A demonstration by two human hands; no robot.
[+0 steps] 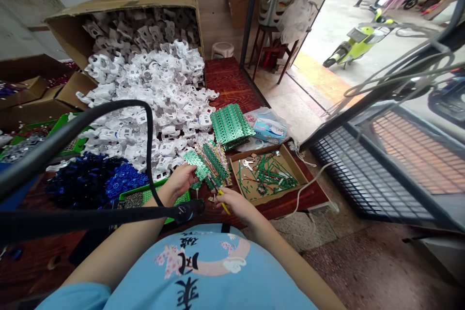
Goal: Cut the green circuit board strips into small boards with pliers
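Note:
My left hand (182, 180) is closed on the edge of a green circuit board panel (195, 162). In my right hand (234, 202) are yellow-handled pliers (223, 200), whose dark jaws reach up to the panel's lower right end; whether they touch it I cannot tell. Just beyond both hands lie several narrow circuit board strips (216, 160), side by side on the table. A tall stack of green circuit board panels (231, 125) stands behind them.
White plastic shells (145, 101) spill from a large cardboard box (123, 2). A shallow cardboard tray (269, 194) holds green offcuts and keys. Blue parts (125, 179) and a green bin (148, 196) sit left. A black cable arm (148, 145) crosses in front; a white cord (308, 184) hangs right.

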